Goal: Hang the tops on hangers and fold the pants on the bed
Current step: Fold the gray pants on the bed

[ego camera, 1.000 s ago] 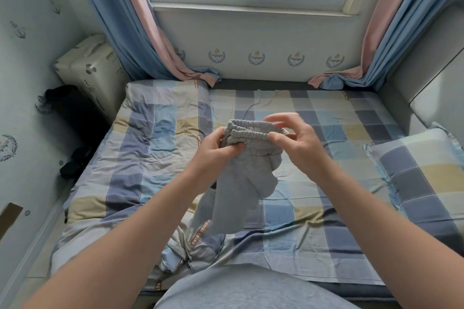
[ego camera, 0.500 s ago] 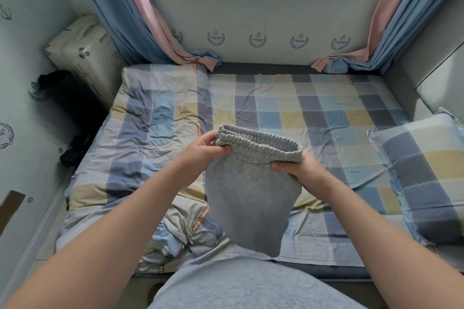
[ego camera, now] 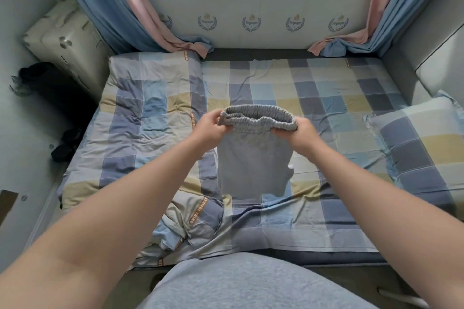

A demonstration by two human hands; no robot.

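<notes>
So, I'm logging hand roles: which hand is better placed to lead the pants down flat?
Right, probably. Both hands pinch the waistband, but the right hand hangs over smooth sheet, while the left hand is above the rumpled quilt's edge.

The pants [ego camera: 253, 165] hang blurred below their waistband [ego camera: 258, 120], and the pillow [ego camera: 421, 148] runs off the right edge.

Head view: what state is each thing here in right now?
grey pants: held up by the waistband, hanging over the bed.
left hand: grips the waistband's left end.
right hand: grips the waistband's right end.
quilt: rumpled, on the bed's left.
pillow: lying at right.
</notes>
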